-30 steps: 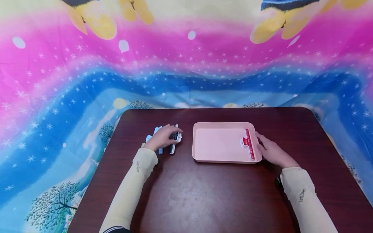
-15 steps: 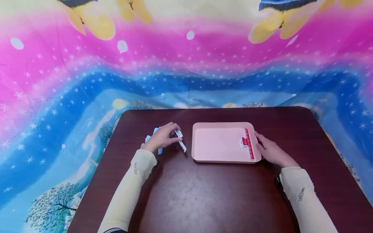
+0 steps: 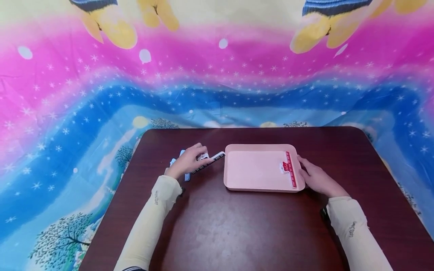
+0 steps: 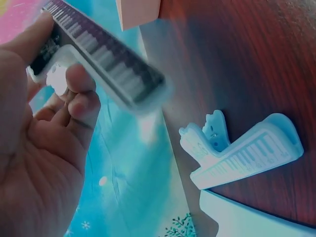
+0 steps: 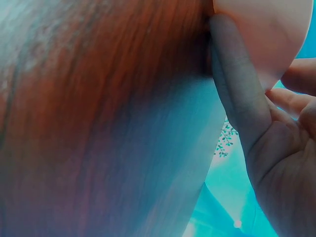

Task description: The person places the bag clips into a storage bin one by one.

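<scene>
In the head view my left hand [image 3: 187, 162] pinches a black-and-white clip [image 3: 217, 157] printed with piano keys. Its far end points to the left rim of the pink tray [image 3: 230, 185]. The left wrist view shows this clip [image 4: 111, 59] slanting up between thumb and fingers. My right hand [image 3: 319, 177] rests against the tray's right outer wall, its fingers fairly straight; in the right wrist view a digit lies along the pink wall [image 5: 264, 37]. A red piano-key clip [image 3: 291, 171] lies inside the tray at the right.
Under and beside the left hand lies a light blue piano-key clip [image 4: 247, 154]. Next to it is another pale blue piece [image 4: 247, 217], partly cut off by the frame. The dark wooden table [image 3: 237, 226] ends before a colourful printed cloth [image 3: 217, 71].
My left hand has picked up the black-and-white clip and turned it, so its far end now points right toward the tray. The right hand and tray have stayed in place.
</scene>
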### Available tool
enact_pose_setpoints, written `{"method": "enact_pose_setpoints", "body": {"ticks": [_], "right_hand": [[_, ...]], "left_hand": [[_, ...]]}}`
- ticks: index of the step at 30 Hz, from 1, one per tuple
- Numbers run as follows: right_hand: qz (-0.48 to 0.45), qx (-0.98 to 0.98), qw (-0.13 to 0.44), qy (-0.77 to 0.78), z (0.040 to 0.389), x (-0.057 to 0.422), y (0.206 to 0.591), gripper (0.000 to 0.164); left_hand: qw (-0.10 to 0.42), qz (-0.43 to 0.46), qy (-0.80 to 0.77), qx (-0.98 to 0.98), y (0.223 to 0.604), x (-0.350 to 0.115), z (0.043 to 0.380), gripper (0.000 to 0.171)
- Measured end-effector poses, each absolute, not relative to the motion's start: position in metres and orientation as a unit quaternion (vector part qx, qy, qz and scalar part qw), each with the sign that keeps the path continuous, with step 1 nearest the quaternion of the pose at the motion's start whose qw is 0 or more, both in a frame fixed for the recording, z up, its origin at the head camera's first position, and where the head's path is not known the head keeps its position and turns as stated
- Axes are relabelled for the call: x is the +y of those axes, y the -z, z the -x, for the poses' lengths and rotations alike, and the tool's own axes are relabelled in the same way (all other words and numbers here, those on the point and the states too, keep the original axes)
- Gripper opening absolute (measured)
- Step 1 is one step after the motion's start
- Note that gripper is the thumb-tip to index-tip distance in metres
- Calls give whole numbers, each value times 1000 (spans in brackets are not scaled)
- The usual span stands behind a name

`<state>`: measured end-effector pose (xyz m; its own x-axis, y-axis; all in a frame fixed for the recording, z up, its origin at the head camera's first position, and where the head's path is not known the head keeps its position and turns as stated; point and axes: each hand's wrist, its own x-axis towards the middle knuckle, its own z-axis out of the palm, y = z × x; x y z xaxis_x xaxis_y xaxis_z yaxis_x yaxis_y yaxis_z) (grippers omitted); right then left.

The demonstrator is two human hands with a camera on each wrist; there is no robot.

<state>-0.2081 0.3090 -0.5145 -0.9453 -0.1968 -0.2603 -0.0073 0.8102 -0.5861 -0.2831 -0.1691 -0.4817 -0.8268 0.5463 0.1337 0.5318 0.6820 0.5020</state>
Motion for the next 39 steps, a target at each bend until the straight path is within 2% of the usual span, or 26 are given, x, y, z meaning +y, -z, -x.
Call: {"method": "enact_pose_setpoints", "body": {"ticks": [8,13,19,28,31,39], "right_hand": [[53,940,155,299,208,310,516,74],[53,942,151,296,208,309,513,73],[52,941,150,298,208,308,512,72],[57,940,148,301,209,307,511,71],[58,940,149,303,210,307,512,71],[62,940,145,303,209,309,513,70]], "left_hand": [[19,-284,-313,906,482,-168,284,15],[32,-284,-342,895,480,-168,284,21],[21,-278,-351,894,480,-168,283,25],[0,-291,-385,876,478,-166,282,13],[12,-285,-403,869,478,-167,282,12],[41,-264,-436,859,481,-167,280,37]]}}
